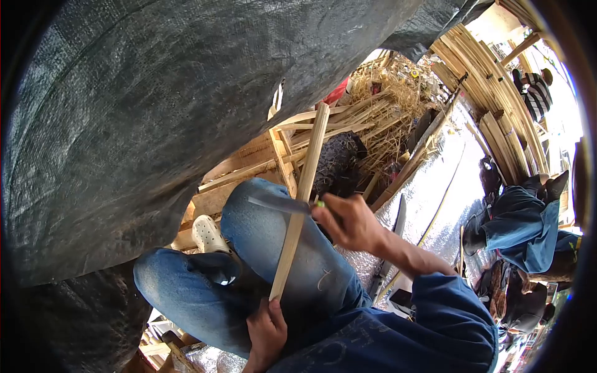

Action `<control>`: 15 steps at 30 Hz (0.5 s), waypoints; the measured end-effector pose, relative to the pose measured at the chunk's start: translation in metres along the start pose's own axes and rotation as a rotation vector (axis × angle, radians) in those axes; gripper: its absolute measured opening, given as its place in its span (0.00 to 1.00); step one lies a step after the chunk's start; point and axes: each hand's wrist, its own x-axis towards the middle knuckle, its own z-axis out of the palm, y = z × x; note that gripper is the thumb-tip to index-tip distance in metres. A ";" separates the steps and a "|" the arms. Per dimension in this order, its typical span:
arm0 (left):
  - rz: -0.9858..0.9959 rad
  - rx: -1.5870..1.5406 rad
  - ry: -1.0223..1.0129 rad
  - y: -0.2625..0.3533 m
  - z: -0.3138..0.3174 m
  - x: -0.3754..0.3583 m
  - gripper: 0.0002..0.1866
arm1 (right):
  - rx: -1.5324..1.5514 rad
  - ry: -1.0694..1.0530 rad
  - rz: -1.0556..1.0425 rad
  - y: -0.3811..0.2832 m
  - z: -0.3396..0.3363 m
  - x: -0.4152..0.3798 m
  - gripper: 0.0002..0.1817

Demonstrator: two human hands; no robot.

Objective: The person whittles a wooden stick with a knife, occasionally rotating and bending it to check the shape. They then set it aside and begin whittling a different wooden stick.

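A dark tarp (155,93) drapes across the upper left of the frame as loose straw (404,87) lies heaped at upper centre. A silvery floor (438,177) glints right of centre, beside long wooden slats (482,78) at upper right, with bright daylight (573,105) along the right edge.

No readable text or numbers.

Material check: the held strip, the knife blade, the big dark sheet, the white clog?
Strip: likely wood or bamboo, unpainted; pale tan with lengthwise streaks.
Knife blade: probably steel, dull; grey, thin, faint sheen.
Dark sheet: looks like woven plastic tarp, slightly glossy; fine weave texture, creases.
White clog: probably moulded foam or rubber, matte; one-piece look, round holes.
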 end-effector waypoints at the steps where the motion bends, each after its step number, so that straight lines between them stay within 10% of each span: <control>1: -0.006 -0.002 -0.012 0.001 0.000 0.000 0.13 | -0.104 0.025 -0.073 0.001 -0.003 -0.001 0.21; 15: -0.030 0.003 -0.036 0.003 0.000 -0.001 0.13 | -0.272 0.426 0.077 0.020 -0.047 0.092 0.22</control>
